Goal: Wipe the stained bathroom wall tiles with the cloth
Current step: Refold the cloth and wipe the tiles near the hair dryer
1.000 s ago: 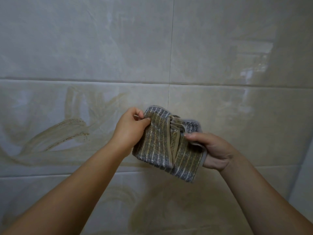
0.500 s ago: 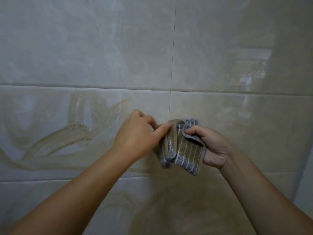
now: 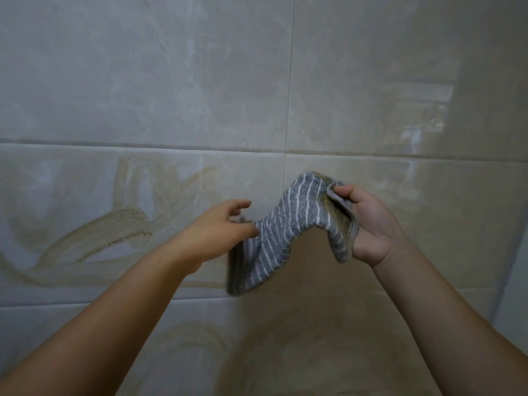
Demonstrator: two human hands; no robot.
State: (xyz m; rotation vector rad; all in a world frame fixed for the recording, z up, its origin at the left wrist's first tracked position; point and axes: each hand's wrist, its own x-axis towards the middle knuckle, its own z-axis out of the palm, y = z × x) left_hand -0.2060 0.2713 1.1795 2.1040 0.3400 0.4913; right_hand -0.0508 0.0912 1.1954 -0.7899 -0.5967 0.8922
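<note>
On the left we see brownish smears [image 3: 114,230] sweeping across a middle-row wall tile [image 3: 71,178], with fainter arcs on the tile below. Next comes our left hand [image 3: 217,230], blurred. Its upper fingers are loosely spread, and its thumb and a finger pinch the lower left part of the cloth [image 3: 288,224].

The grey cloth with thin white stripes hangs stretched between both hands in front of the wall, about where the vertical grout line [image 3: 290,81] runs down. Its long axis slants from lower left up to upper right. The left end droops below the left hand and the top edge points toward the upper right. We cannot tell whether it touches the tiles.

Our right hand [image 3: 368,224] grips the cloth's upper right end, thumb curled over the folded edge, palm toward us.
</note>
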